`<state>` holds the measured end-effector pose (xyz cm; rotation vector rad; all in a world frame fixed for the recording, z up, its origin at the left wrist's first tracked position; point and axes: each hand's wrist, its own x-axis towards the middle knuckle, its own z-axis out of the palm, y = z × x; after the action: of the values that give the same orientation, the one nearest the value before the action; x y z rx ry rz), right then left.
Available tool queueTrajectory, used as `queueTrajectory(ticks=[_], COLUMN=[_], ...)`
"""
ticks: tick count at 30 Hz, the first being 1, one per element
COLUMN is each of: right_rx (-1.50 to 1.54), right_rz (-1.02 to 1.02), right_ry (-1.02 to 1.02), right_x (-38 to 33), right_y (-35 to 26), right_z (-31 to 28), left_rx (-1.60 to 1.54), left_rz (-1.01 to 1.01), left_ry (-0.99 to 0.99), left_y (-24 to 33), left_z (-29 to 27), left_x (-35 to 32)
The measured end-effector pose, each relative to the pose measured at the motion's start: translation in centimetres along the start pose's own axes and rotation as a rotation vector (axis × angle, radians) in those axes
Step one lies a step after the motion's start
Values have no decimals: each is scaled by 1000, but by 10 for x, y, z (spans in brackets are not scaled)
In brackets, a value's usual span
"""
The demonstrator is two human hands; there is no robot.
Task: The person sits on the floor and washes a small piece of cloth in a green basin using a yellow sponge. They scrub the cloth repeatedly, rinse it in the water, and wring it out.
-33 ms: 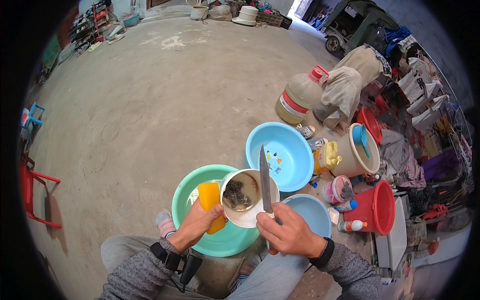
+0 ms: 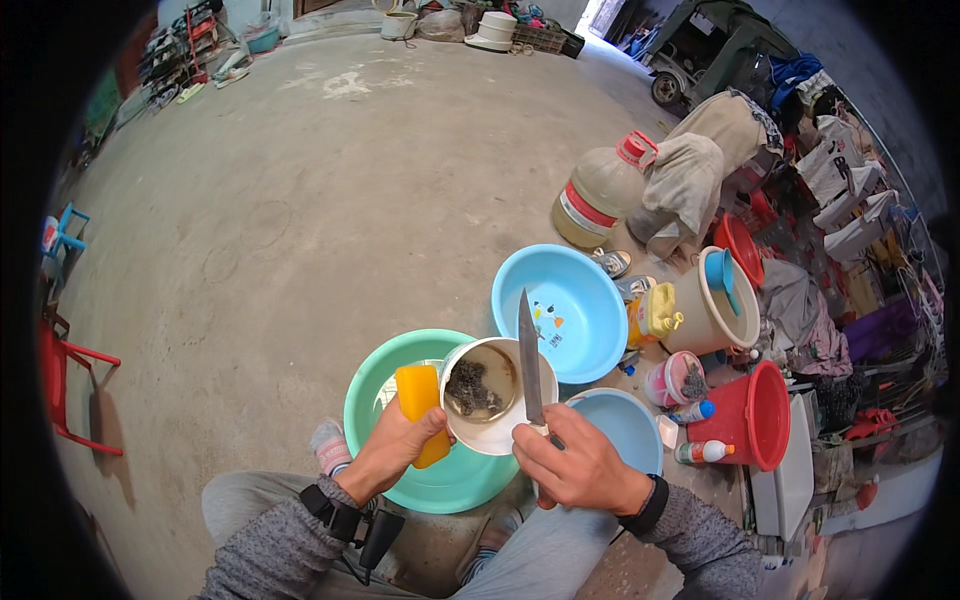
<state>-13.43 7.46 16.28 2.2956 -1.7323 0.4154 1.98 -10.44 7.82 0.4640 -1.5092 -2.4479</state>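
My left hand point(image 2: 397, 450) grips a yellow sponge-like block point(image 2: 416, 388), its thumb close to the left rim of a white bowl point(image 2: 490, 437). In that bowl lie murky water and a dark, tangled scouring pad point(image 2: 470, 388). My right hand point(image 2: 582, 465) is closed round the handle of a knife point(image 2: 530, 360), whose long blade points up and away in front of the bowl's right side. Beneath the bowl is a green basin point(image 2: 480, 490) on the floor. What supports the bowl is hidden.
A bright blue basin point(image 2: 507, 285) stands ahead, and a paler blue basin point(image 2: 630, 430) is beside my right hand. To the right are a red bucket point(image 2: 720, 420), a beige bucket point(image 2: 690, 310) and several bottles. A large jug point(image 2: 600, 185) stands farther off.
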Motion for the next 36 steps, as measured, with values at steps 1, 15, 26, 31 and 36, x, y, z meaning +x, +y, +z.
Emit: queueTrajectory(ticks=[1,15,26,31,36], right_rx=[-13,16,23,311,768], right_rz=[-15,-65,-110,64,375], right_ry=[-8,-97,-51,261,701], right_x=[2,19,43,53,71], right_y=[1,3,5,3,-3], right_z=[1,2,-9,-25,-39], left_rx=[-7,-222,-370,-407,-398], left_rz=[-24,-112,-134,-23,80], left_ry=[-6,-75,-39,23,118], left_y=[1,-10,1,10,43], left_z=[-1,-18,-22,-29,-60], left_x=[0,-1,0,1,1])
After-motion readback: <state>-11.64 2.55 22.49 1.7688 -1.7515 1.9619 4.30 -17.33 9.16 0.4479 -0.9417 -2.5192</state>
